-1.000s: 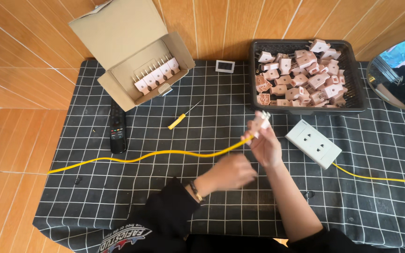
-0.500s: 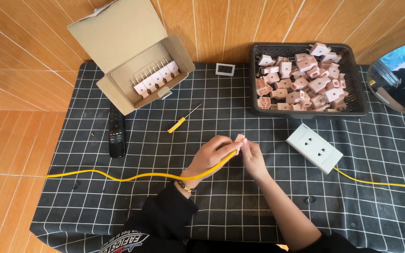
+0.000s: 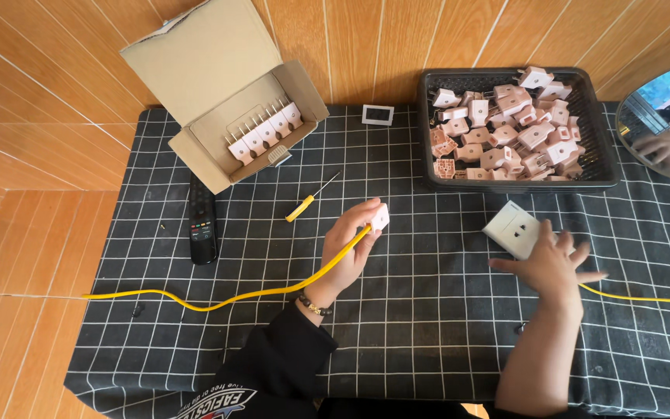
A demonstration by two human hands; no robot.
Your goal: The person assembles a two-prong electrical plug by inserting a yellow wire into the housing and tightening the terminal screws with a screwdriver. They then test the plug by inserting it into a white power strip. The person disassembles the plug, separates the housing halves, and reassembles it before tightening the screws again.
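Yellow cable with white plug at its end, pinched in left hand grip above desk. Right hand spread flat, touching white socket block. Not plugged in yet. Boxed plugs, basket still heaped.

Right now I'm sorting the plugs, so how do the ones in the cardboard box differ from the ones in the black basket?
The plugs in the box stand in one neat row, prongs up; the plugs in the basket lie heaped at all angles. The row holds only a few; the heap holds many. The box is open brown cardboard with its flap raised; the basket is a black mesh tray. Both lots look like the same small pale plugs.
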